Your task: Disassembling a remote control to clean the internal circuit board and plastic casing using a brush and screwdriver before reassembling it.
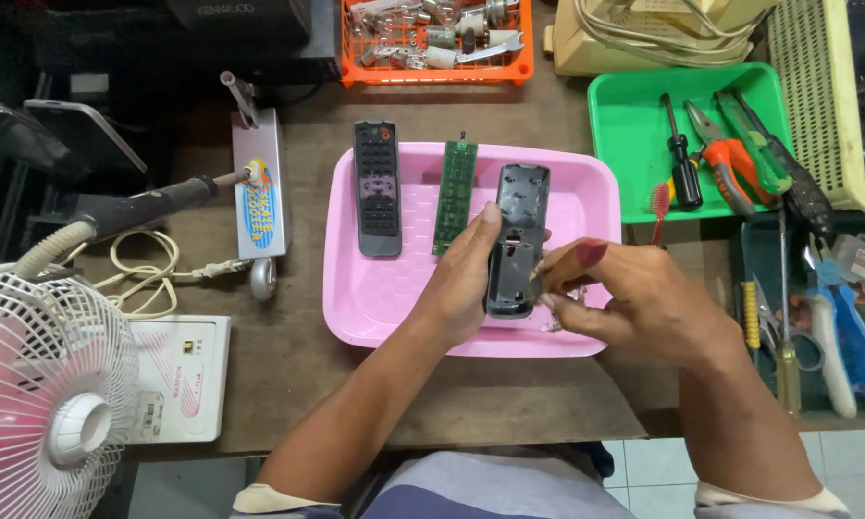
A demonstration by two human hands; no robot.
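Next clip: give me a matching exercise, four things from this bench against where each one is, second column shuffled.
Things:
1. circuit board
2. red-handled pliers
3. back shell of the remote
4. light bulbs

Places:
A. orange basket
B. held in the left hand, with the right hand at it
C. lying in the pink tray
D. green tray

Pairs: 1-C, 2-D, 3-B, 4-A
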